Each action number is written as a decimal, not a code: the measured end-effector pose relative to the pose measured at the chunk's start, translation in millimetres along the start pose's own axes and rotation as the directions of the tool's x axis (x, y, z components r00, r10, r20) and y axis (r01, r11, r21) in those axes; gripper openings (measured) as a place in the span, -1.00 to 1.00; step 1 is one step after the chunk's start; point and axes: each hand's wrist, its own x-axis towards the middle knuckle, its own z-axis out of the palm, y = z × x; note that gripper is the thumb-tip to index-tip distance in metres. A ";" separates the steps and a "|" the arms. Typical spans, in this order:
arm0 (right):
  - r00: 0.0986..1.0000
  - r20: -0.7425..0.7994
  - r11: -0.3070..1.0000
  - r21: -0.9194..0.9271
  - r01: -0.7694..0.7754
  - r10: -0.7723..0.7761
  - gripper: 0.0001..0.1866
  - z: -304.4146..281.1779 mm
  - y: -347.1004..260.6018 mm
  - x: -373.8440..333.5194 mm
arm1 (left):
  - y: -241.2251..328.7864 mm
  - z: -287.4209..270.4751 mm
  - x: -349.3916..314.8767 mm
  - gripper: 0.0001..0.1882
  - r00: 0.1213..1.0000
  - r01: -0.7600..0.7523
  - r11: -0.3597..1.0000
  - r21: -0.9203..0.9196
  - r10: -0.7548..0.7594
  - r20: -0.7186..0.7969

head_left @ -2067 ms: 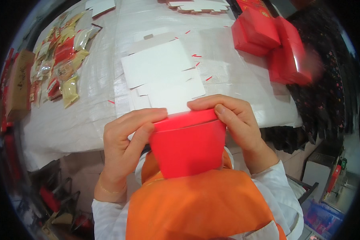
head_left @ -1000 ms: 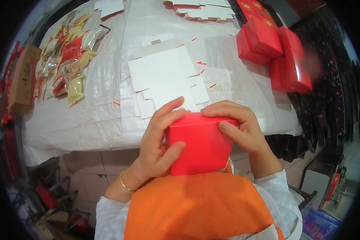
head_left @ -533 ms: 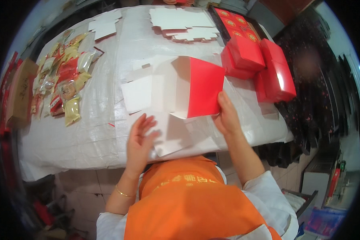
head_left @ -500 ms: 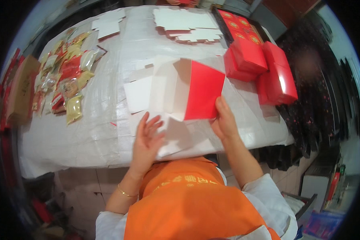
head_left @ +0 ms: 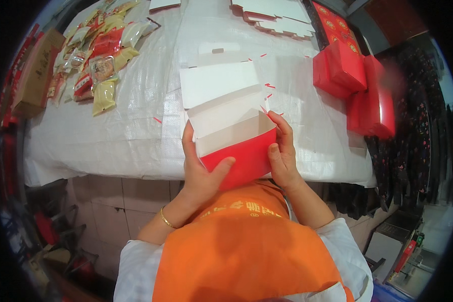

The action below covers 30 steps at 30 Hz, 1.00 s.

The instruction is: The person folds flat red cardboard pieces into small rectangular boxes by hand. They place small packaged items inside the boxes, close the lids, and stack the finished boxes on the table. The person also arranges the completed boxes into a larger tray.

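Between my two hands is a red cardboard box [head_left: 244, 158] with a white inside, its top gaping and its white flap standing on the far side. My left hand [head_left: 202, 168] grips its left end, thumb laid over the red front. On the right end my right hand [head_left: 283, 151] pinches the wall near the corner, thumb on the red face and fingers behind. The box is tilted toward me above the table's near edge. Just beyond it lie flat white cardboard blanks [head_left: 219, 80], partly hidden by the raised flap.
Packaged snacks [head_left: 103, 65] are heaped at the far left beside a brown carton [head_left: 39, 73]. Folded red boxes [head_left: 340, 68] stand at the right, near a dark tray of red packs [head_left: 337, 27]. More white blanks [head_left: 282, 15] lie at the back. Red scraps [head_left: 270, 85] dot the white-covered table [head_left: 146, 121].
The box has come nearer to me and turned, its red face now toward me. My left hand, free before, has taken hold of its left end. The view has shifted.
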 end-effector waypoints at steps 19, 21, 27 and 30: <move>0.997 -0.048 0.990 -0.128 -0.062 0.056 -0.64 13.6 -1.7 -5.7 | -26.9 -41.1 -16.0 -0.25 0.954 -0.221 0.971 0.088 0.196 0.228; 1.000 -0.005 0.991 -0.135 -0.014 0.014 -0.64 10.3 2.2 -6.4 | -16.8 -37.6 -6.1 -0.34 0.946 -0.291 0.942 0.165 0.259 0.193; 0.995 0.053 0.964 -0.251 0.091 -0.081 -0.58 2.4 -8.3 -6.9 | -19.5 -39.1 2.1 -0.40 0.910 -0.400 0.893 0.207 0.360 0.206; 0.990 0.073 0.938 -0.317 0.138 -0.121 -0.53 -3.1 -13.2 -6.6 | -15.9 -43.4 8.1 -0.34 0.896 -0.411 0.891 0.195 0.354 0.268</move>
